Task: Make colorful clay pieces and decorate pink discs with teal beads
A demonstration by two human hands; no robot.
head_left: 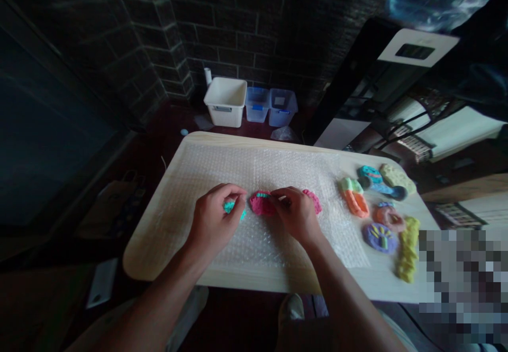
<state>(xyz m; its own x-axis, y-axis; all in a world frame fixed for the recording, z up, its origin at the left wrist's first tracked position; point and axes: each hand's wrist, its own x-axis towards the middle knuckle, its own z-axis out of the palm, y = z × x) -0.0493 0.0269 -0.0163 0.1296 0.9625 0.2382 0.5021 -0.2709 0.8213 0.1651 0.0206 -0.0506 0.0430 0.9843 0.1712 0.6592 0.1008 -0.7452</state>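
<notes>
My left hand (pixel 218 214) is closed in a pinch over the bubble wrap, with thumb and index tips meeting. Turquoise modelling clay (pixel 229 207) shows between its fingers and below the thumb. To its right lies a dark pink clay piece (pixel 260 207) with a row of small turquoise bits along its upper part. My right hand (pixel 294 211) has its fingertips pressed together at the right side of this piece; anything tiny between them is hidden. Another pink clay piece (pixel 313 201), with a bumpy edge, lies partly behind the right hand.
Bubble wrap (pixel 206 169) covers much of the wooden table (pixel 143 259). At the right stand several coloured clay shapes, including a purple disc (pixel 380 237), a green-and-orange piece (pixel 354 197) and a yellow strip (pixel 408 251). Beyond the table are a white bin (pixel 226 98) and two blue-tinted bins (pixel 282 107).
</notes>
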